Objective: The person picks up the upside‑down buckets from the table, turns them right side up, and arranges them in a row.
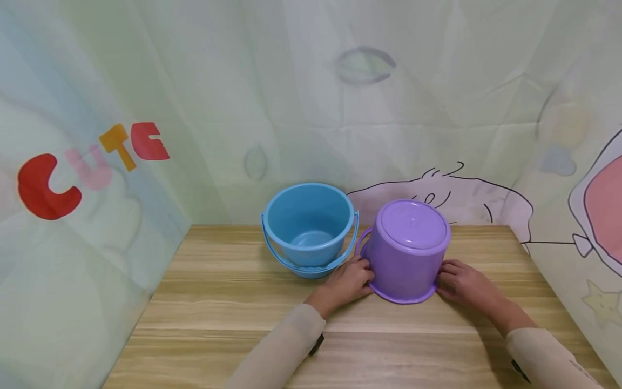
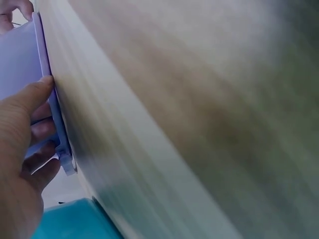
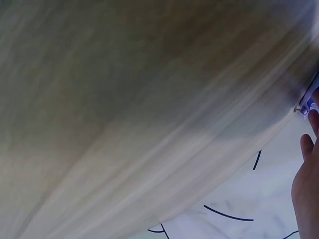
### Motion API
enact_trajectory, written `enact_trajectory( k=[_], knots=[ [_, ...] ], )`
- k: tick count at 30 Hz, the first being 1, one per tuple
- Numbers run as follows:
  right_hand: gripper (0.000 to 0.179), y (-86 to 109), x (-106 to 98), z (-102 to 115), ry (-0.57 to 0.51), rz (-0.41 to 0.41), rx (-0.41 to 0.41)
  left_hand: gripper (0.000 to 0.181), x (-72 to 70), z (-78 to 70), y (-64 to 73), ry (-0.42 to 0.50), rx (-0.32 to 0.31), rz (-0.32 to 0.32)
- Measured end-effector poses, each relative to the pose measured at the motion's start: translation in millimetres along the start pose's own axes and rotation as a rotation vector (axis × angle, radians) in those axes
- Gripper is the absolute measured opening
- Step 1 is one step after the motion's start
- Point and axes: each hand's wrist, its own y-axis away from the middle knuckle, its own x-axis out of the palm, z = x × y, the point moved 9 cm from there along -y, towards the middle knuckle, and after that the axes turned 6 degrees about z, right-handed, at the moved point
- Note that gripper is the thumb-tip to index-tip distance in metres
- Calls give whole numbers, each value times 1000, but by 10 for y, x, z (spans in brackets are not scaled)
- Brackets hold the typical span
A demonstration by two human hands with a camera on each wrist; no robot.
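A purple bucket [image 1: 408, 254] stands upside down on the wooden table, its base facing up and its rim down at the tabletop. My left hand [image 1: 346, 283] holds its rim on the left side; in the left wrist view the thumb [image 2: 41, 92] lies on the rim, with the fingers bent beside the wall. On the opposite side my right hand [image 1: 466, 286] grips the lower edge, its fingertips partly hidden. Part of the purple handle [image 1: 362, 237] sticks out at the left. Just left of it sits an upright blue bucket [image 1: 311, 227], its handle hanging down in front.
The wooden table [image 1: 218, 324] meets printed cloth at its back and sides. Behind both buckets hangs the back cloth [image 1: 291, 97]. My left forearm passes close in front of the blue bucket.
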Motion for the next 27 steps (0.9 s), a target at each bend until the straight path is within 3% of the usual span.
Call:
enact_trajectory(
  k=[6, 13, 18, 21, 23, 24, 27],
  knots=[
    [54, 7, 4, 1, 17, -32, -14, 20, 10, 6, 0, -9, 5, 6],
    [54, 32, 2, -4, -27, -19, 26, 20, 9, -10, 22, 22, 11, 4],
    [19, 86, 6, -9, -64, 42, 119, 19, -16, -26, 56, 53, 19, -7],
    [22, 115, -22, 3, -70, 40, 161, 16, -44, -36, 71, 67, 26, -23],
    [14, 125, -52, 19, -86, 0, 155, 14, -68, -42, 81, 77, 30, -36],
    [15, 124, -70, 32, -92, -21, 144, 14, -80, -44, 86, 84, 32, -46],
    [42, 117, -120, 55, -94, -88, 123, 14, -126, -38, 111, 130, 32, -91]
  ],
)
